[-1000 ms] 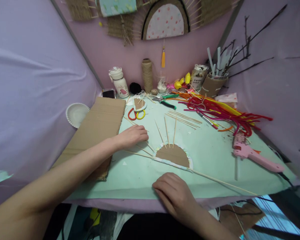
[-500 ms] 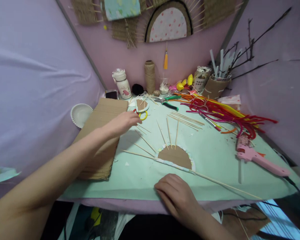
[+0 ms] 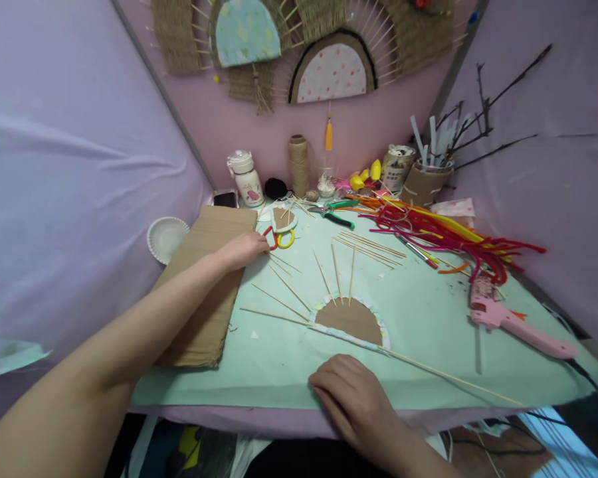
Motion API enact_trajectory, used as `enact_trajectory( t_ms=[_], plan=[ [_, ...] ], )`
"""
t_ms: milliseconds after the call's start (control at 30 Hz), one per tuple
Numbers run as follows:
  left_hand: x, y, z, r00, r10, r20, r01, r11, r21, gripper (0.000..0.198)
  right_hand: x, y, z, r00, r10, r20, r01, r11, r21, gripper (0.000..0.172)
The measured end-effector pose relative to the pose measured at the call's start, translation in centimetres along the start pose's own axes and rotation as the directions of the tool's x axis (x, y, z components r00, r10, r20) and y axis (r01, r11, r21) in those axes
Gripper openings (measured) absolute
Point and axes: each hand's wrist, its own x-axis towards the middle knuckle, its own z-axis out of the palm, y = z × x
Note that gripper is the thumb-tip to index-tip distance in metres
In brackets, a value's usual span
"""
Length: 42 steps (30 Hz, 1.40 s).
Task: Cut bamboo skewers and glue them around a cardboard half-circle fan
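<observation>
My left hand reaches over the right edge of the cardboard, fingertips pressed together beside the red and yellow scissor handles and the ends of thin bamboo sticks. Whatever its fingers pinch, if anything, is hidden. By the table's front edge rests my right hand, fingers curled together and nothing visible in them. Just beyond it lies a half-round cardboard piece with a pale patterned fabric rim. Several bamboo skewers fan out from its curved side, and a long stick runs along its straight edge.
Loose skewers lie behind the half-round, near green-handled pruners. To the right are colourful pipe cleaners and a pink glue gun with a cord. A bottle and a twine cone stand at the back.
My left hand has drawn back slightly to the left, uncovering more of the scissor handles. The right hand stays in place. The camera view has tilted up a little.
</observation>
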Motion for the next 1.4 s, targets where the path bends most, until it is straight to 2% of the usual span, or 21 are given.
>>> enact_trajectory(
  t_ms=[233,467,567,733,833,900,1100,1400],
  plan=[
    [0.2,0.2,0.7,0.999,0.051,-0.004,-0.05,0.995,0.088,0.02,0.1,0.0,0.0,1.0,-0.01,0.0,0.01,1.0,-0.005,0.013],
    [-0.2,1.1,-0.6,0.996,0.089,-0.024,-0.086,0.989,0.121,0.019,0.0,0.0,-0.1,1.0,-0.005,0.006,0.005,1.0,-0.028,0.012],
    [-0.1,3.1,-1.6,0.994,0.11,-0.014,-0.108,0.986,0.127,0.02,0.0,0.1,0.0,1.0,-0.003,0.017,0.003,1.0,-0.025,0.013],
    [1.1,7.9,-2.7,0.949,0.314,0.022,-0.312,0.931,0.19,0.022,0.0,0.1,0.0,1.0,0.009,0.023,-0.008,1.0,-0.029,0.013],
    [1.8,9.5,-2.6,0.936,0.352,0.004,-0.346,0.919,0.188,0.021,0.0,0.1,0.0,0.999,0.012,0.031,-0.011,1.0,-0.026,0.013],
    [2.1,9.6,-2.4,0.936,0.353,0.001,-0.347,0.92,0.184,0.02,0.0,0.2,0.0,0.999,0.014,0.039,-0.013,1.0,-0.025,0.014],
    [2.1,8.6,-1.6,0.924,0.37,0.096,-0.383,0.89,0.246,0.02,0.0,0.2,0.0,1.0,0.009,0.025,-0.008,1.0,-0.022,0.014],
    [2.2,7.6,-0.8,0.902,0.423,0.085,-0.428,0.853,0.298,0.017,-0.1,0.3,0.0,1.0,0.003,0.015,-0.003,1.0,-0.013,0.013]
  ],
)
